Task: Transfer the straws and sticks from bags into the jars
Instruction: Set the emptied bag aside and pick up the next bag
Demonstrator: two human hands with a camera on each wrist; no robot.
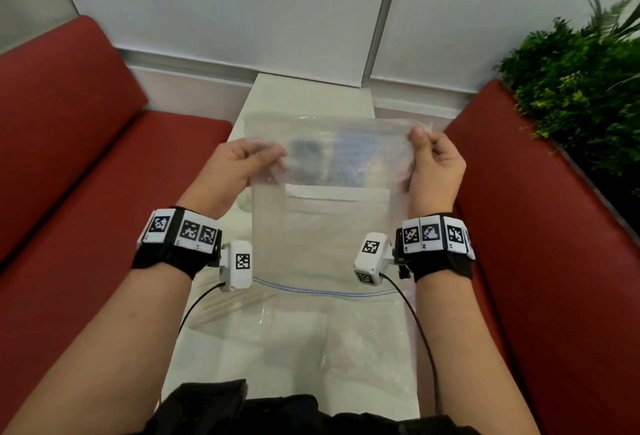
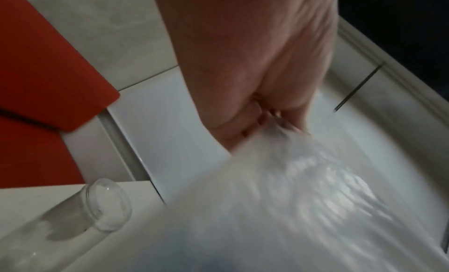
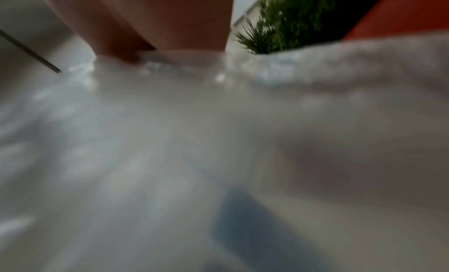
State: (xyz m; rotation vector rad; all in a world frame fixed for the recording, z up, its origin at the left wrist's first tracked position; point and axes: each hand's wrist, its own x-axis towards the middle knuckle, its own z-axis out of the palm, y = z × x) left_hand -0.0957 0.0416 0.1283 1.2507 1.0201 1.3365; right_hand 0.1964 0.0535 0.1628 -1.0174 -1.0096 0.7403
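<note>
Over the white table [image 1: 311, 95] I hold up a clear zip bag [image 1: 322, 227], its blue zip line nearest me. My left hand [image 1: 266, 154] pinches its far left corner and my right hand [image 1: 420, 138] pinches its far right corner. No straws or sticks show inside it. The left wrist view has the left hand [image 2: 255, 84] gripping the blurred bag [image 2: 291, 209], with a clear glass jar [image 2: 107, 205] on the table beside it. In the right wrist view the right hand [image 3: 157, 26] grips the bag [image 3: 218, 141]. A dark shape [image 1: 304, 157] shows dimly through the bag.
More clear bags [image 1: 363, 348] lie on the table near me, one with pale sticks [image 1: 221, 306]. Red seats [image 1: 86, 175] flank the table on both sides. A green plant [image 1: 581, 81] stands at the right, and a white wall closes the far end.
</note>
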